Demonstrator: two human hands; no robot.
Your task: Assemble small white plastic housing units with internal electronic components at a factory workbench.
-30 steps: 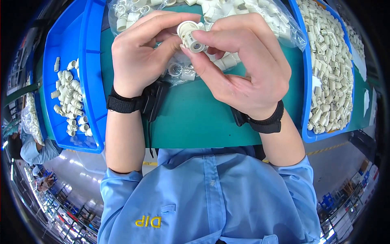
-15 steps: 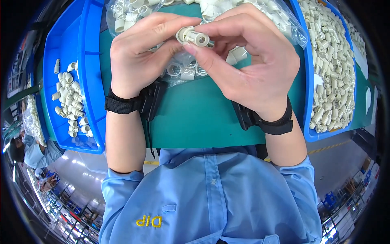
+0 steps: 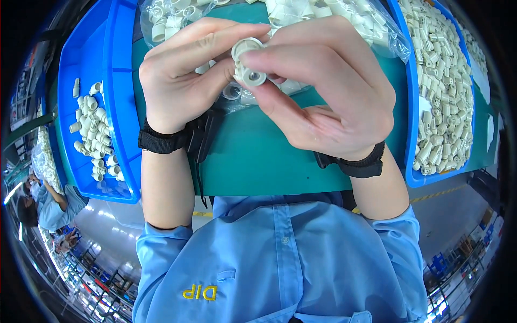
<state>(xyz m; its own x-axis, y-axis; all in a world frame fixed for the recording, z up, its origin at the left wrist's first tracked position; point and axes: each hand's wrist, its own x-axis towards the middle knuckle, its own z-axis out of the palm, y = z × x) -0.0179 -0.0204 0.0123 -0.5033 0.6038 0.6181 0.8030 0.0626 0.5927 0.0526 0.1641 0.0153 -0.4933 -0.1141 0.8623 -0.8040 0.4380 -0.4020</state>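
Note:
My left hand (image 3: 180,81) and my right hand (image 3: 336,91) meet above the far part of the green mat. Between my left fingertips is a white plastic collar (image 3: 247,45) with a round open rim. My right thumb and forefinger pinch a white plastic cylindrical part (image 3: 253,78), its round end showing a small metal centre. The two pieces touch or overlap; how far one sits in the other is hidden by my fingers. Just beyond my hands, clear plastic bags (image 3: 371,32) hold many white collars.
A blue bin (image 3: 123,107) at the left holds a small pile of white parts. Another blue bin (image 3: 409,107) at the right is heaped with white cylindrical parts. The green mat (image 3: 253,161) runs to the near edge. A person in blue (image 3: 56,207) sits far left.
The cylindrical part has tilted, its end swinging down and left toward me. My right hand has moved slightly left and down with it. The collar's round rim now shows more.

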